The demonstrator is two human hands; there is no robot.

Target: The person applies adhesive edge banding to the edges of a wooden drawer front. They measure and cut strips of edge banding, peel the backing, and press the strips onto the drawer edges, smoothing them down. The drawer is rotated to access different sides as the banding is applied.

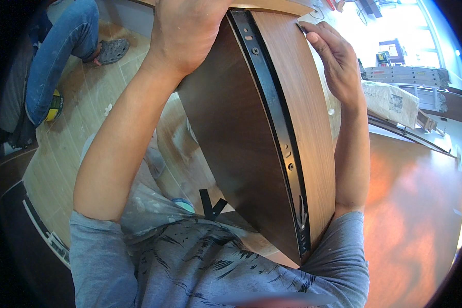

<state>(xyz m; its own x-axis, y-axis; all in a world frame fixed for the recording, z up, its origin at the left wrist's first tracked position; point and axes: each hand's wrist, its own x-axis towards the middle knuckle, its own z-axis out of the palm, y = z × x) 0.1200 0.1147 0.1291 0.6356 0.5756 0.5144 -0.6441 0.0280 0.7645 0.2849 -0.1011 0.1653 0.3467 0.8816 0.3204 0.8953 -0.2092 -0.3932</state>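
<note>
A brown wood-grain drawer [308, 118] is tilted up in front of me, its near end by my chest. Along its side runs a black metal drawer slide [272, 97], fixed with screws. At the drawer's far left edge my left hand [187, 36] is closed on it, the fingertips hidden at the top of the picture. My right hand [336, 59] is closed at the far right corner, with thumb and fingers pinched there. A thin dark edge shows at those fingertips; I cannot make out what it is.
At the left a person's leg in jeans [56, 56] and a grey clog [113, 51] are on the tiled floor. A large brown panel [410, 205] lies at my right. Behind it are a white wrapped package [390, 102] and a folded ladder [405, 76].
</note>
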